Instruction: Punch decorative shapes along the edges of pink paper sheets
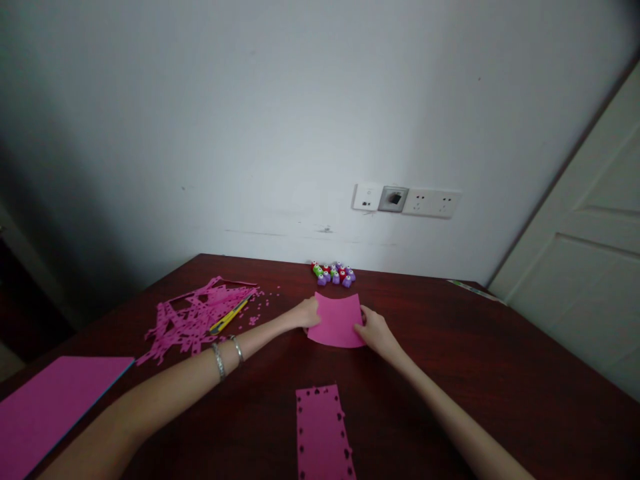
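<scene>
A plain pink sheet of paper [337,323] is held by its two side edges, bowed a little, over the middle of the table. My left hand [307,315] pinches its left edge, and my right hand [374,331] grips the right edge with the thumb in front. Just beyond the sheet stands a cluster of small red, green and purple hole punches [334,273]. Nearer to me lies a pink strip of paper [323,433] with small shapes punched along its borders.
On the left, a heap of pink paper scraps [193,317] has a yellow utility knife [230,317] beside it. A stack of pink sheets [60,407] lies at the near left. A long thin ruler-like strip [475,290] rests at the far right edge. Sockets [407,200] line the wall behind.
</scene>
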The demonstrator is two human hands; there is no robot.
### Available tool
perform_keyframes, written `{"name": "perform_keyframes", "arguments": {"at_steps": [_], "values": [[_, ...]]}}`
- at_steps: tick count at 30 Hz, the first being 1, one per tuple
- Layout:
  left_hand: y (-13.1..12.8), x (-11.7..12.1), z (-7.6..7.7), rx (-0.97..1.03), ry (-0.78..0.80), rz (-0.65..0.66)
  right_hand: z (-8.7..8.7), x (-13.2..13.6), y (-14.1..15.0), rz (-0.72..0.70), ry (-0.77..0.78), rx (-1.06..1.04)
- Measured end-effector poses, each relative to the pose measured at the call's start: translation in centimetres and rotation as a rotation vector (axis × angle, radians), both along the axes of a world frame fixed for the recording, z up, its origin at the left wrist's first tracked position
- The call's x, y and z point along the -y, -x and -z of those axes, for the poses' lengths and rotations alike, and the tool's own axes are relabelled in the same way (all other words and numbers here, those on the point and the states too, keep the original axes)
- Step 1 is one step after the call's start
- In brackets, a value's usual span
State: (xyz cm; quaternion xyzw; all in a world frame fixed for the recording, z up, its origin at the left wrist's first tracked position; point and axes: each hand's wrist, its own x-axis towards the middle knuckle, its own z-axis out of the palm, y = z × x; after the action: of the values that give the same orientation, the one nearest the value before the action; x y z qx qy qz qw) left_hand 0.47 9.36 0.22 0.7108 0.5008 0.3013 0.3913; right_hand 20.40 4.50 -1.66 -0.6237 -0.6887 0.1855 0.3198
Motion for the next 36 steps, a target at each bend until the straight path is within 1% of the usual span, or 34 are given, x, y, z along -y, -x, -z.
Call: {"name": "perform_keyframes", "arguments": {"at_steps": [2, 4, 10, 13, 15, 17, 18, 19, 20, 22, 23, 25, 27, 29, 31, 33, 36], "values": [[0.0, 0.0, 0.2, -0.145, 0.050, 0.080, 0.2, 0.2, -0.3, 0.007, 0.007, 0.026], [0.1, -0.2, 0.3, -0.239, 0.056, 0.100, 0.4, 0.3, -0.5, 0.013, 0.011, 0.059], [0.3, -0.7, 1.0, -0.217, -0.065, -0.041, 0.5, 0.7, -0.5, 0.050, 0.019, 0.183], [0.1, 0.0, 1.4, -0.223, -0.089, -0.035, 0.3, 0.9, -0.5, 0.104, 0.021, 0.277], [0.1, 0.6, 1.2, -0.236, -0.115, -0.033, 0.2, 1.0, -0.6, 0.141, 0.014, 0.302], [0.6, 0.9, 0.3, -0.250, -0.157, -0.063, 0.2, 1.0, -0.7, 0.157, -0.012, 0.272], [1.2, 0.8, -0.5, -0.281, -0.172, -0.104, 0.1, 1.0, -0.8, 0.156, -0.025, 0.254], [2.0, 0.6, -1.5, -0.338, -0.197, -0.172, 0.1, 1.1, -0.9, 0.148, -0.036, 0.240], [3.0, 0.2, -2.5, -0.420, -0.227, -0.251, 0.0, 1.1, -1.0, 0.133, -0.043, 0.229], [5.7, -0.7, -4.7, -0.654, -0.228, -0.361, 0.0, 1.0, -1.2, 0.088, -0.057, 0.208], [7.3, -1.2, -5.6, -0.772, -0.174, -0.395, -0.1, 1.0, -1.3, 0.058, -0.068, 0.192], [10.2, -1.8, -6.8, -0.914, -0.053, -0.430, -0.1, 0.9, -1.6, -0.008, -0.099, 0.140], [12.7, -1.9, -7.0, -0.993, 0.033, -0.429, -0.2, 0.8, -1.7, -0.065, -0.130, 0.084], [14.3, -1.8, -6.7, -1.031, 0.086, -0.458, -0.5, 0.8, -1.8, -0.100, -0.147, 0.051], [15.4, -1.6, -6.2, -1.031, 0.144, -0.481, -1.1, 0.9, -1.7, -0.120, -0.146, 0.038], [16.1, -1.6, -5.7, -0.990, 0.196, -0.502, -1.7, 1.1, -1.4, -0.146, -0.134, 0.020], [16.8, -1.7, -5.2, -0.892, 0.180, -0.531, -2.7, 1.7, -0.9, -0.175, -0.119, -0.030]]}}
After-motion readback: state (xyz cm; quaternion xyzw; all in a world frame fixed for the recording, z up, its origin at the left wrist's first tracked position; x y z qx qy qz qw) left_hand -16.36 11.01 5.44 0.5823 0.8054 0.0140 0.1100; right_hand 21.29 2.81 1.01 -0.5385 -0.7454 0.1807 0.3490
